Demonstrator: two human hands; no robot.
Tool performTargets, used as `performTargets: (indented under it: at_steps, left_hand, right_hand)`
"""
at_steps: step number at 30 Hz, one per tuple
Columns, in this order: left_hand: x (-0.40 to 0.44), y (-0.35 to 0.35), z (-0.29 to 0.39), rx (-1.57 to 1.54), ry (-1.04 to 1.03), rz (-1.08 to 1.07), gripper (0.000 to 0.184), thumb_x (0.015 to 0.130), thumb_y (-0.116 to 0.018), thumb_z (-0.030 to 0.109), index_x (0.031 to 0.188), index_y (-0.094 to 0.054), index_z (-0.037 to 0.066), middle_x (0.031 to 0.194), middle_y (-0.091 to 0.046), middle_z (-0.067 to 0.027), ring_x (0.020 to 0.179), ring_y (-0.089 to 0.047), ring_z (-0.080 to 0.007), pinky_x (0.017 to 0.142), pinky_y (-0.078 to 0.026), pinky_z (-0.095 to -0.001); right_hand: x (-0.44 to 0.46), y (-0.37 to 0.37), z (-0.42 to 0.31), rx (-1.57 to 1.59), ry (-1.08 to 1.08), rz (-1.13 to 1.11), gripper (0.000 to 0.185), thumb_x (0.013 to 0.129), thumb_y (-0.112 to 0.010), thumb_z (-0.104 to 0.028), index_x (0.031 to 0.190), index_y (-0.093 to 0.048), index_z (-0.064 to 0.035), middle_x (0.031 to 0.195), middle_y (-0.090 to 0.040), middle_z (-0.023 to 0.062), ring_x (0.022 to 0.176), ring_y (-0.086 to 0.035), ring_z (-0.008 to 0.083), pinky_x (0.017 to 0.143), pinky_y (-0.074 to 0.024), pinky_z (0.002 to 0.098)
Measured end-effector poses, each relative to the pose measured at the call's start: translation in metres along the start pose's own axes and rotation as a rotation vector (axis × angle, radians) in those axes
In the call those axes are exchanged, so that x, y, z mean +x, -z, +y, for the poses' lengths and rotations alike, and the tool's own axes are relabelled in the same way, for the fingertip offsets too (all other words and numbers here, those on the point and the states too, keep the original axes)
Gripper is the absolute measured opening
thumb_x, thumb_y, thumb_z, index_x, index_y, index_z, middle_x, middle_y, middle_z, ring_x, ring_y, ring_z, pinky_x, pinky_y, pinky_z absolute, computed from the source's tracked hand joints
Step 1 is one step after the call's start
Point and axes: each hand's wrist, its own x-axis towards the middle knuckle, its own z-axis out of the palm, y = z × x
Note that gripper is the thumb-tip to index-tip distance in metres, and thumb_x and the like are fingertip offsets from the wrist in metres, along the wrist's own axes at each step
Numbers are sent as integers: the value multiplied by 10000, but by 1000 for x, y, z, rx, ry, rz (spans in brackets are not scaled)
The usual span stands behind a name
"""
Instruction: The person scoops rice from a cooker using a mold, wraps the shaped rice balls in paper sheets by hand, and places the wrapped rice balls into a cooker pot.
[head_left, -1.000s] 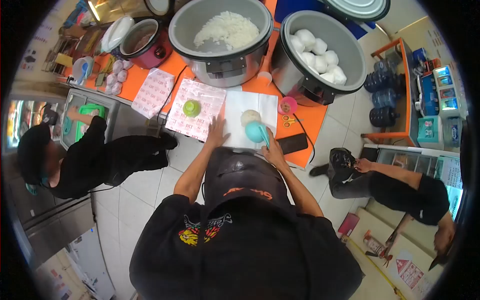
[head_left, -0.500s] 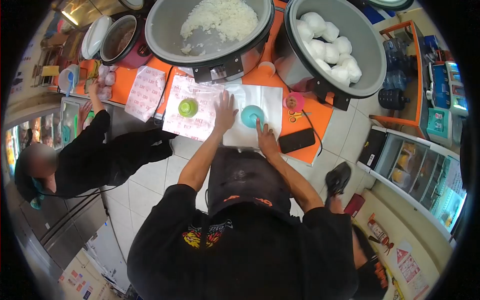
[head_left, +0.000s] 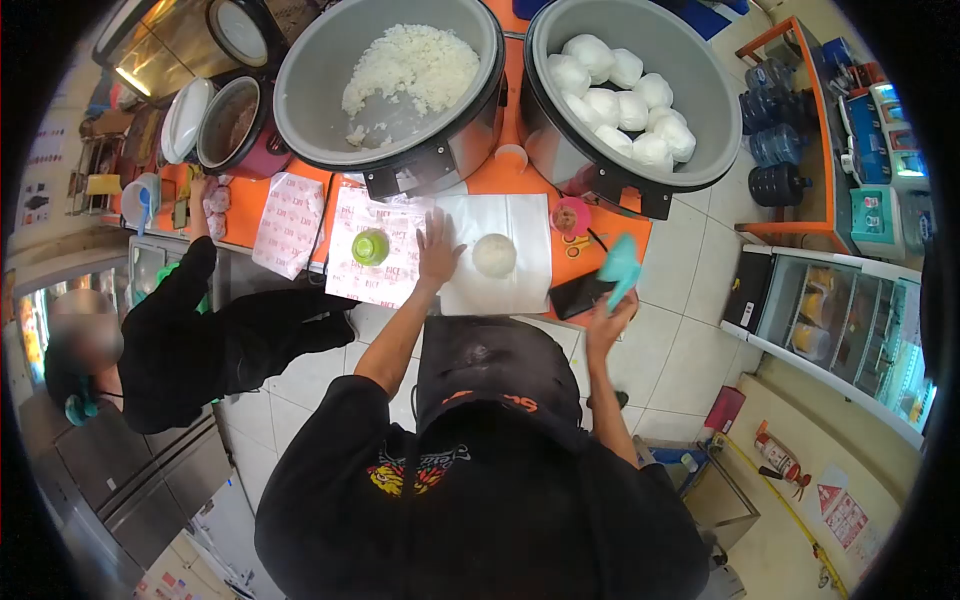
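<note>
A round, flattened mound of white rice [head_left: 494, 256] rests on a white paper sheet [head_left: 520, 290]. My left hand [head_left: 437, 250] lies with fingers spread where that sheet meets a printed wrapper [head_left: 395, 215]; it holds nothing. On the wrapper stands a small green container [head_left: 370, 247]. My right hand [head_left: 612, 318] grips the handle of a teal scoop [head_left: 621, 262], raised over the black phone [head_left: 582, 295] at the table's right edge. Scissors [head_left: 575, 246] and a pink cup [head_left: 570, 217] with brown contents sit just right of the sheet.
Behind the sheets stand a cooker with loose rice [head_left: 385, 165] and another holding several white wrapped balls [head_left: 708, 160]. A smaller red cooker [head_left: 262, 150] and more printed wrappers [head_left: 288, 225] are at the left. A person in black [head_left: 190, 335] stands at the left.
My right hand has lifted the teal scoop off the rice and moved it right, uncovering the mound. My left hand stays on the sheets. The other person at the right is mostly out of view.
</note>
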Motion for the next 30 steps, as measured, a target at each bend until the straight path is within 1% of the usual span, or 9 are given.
performTargets:
  at_steps: [3, 9, 10, 13, 14, 17, 21, 24, 30]
  left_hand:
    - [-2, 2, -6, 3, -48, 7, 790, 901, -575, 394, 1502, -200, 45, 1592, -56, -149, 1466, -10, -358, 1143, -134, -581]
    - [-2, 5, -10, -183, -18, 3, 782, 890, -596, 356, 1497, -211, 49, 1588, -60, -164, 1461, -22, -378, 1146, -149, -562]
    - [0, 4, -10, -170, -7, -4, 781, 886, -601, 351, 1495, -216, 50, 1587, -61, -164, 1460, -25, -379, 1146, -154, -559]
    - [5, 0, -9, -119, 31, -52, 765, 863, -628, 308, 1472, -255, 34, 1586, -53, -165, 1459, -34, -380, 1132, -178, -581]
    - [5, 3, -5, -126, 37, -70, 756, 860, -628, 295, 1466, -263, 30, 1586, -52, -167, 1460, -35, -380, 1128, -179, -590]
    - [2, 0, 0, -172, 18, -48, 739, 845, -638, 248, 1450, -281, 20, 1581, -50, -185, 1458, -38, -386, 1119, -178, -609]
    - [1, 0, -1, -262, -17, -21, 764, 839, -644, 227, 1461, -258, 10, 1564, -118, -213, 1449, -103, -388, 1145, -184, -530]
    - [-3, -5, -15, -455, -109, 109, 712, 837, -650, 134, 1436, -296, -16, 1509, -262, -253, 1419, -220, -385, 1162, -201, -412]
    - [-36, 27, -22, -765, -21, 112, 642, 902, -584, 154, 1442, -289, -28, 1478, -323, -228, 1378, -310, -345, 1146, -239, -397]
  right_hand:
    - [59, 16, 62, 176, -303, 20, 401, 895, -576, -66, 1254, -455, 68, 1015, -623, 142, 854, -619, 200, 757, -489, 281]
    - [105, -21, 93, -300, -180, -21, 327, 870, -604, -108, 1138, -550, 72, 963, -619, 167, 828, -628, 259, 759, -492, 363]
    - [103, -27, 95, -313, -16, -25, 304, 869, -574, -82, 1143, -541, 46, 924, -592, 169, 729, -576, 257, 682, -478, 338]
    - [71, -42, 51, -413, 50, 267, 387, 868, -588, -142, 1212, -516, 21, 1116, -541, 209, 992, -566, 346, 807, -470, 415]
    - [61, -44, 36, -317, -50, 129, 451, 850, -611, -129, 1253, -481, 25, 1202, -502, 235, 1119, -499, 381, 878, -455, 416]
    - [52, -70, 4, -374, 423, -267, 548, 797, -703, -150, 1265, -477, 24, 1254, -494, 236, 1171, -491, 362, 935, -448, 412]
    - [70, -121, 7, -179, 227, -57, 688, 682, -822, -182, 1260, -497, 1, 1249, -537, 187, 1121, -553, 315, 950, -457, 404]
    - [81, -128, 19, 51, 138, -178, 722, 628, -862, -179, 1241, -517, -18, 1187, -588, 146, 1061, -594, 283, 926, -474, 398]
    - [73, -62, -56, 35, 184, -333, 661, 594, -855, -150, 1172, -552, -38, 1076, -644, 136, 975, -641, 295, 857, -506, 396]
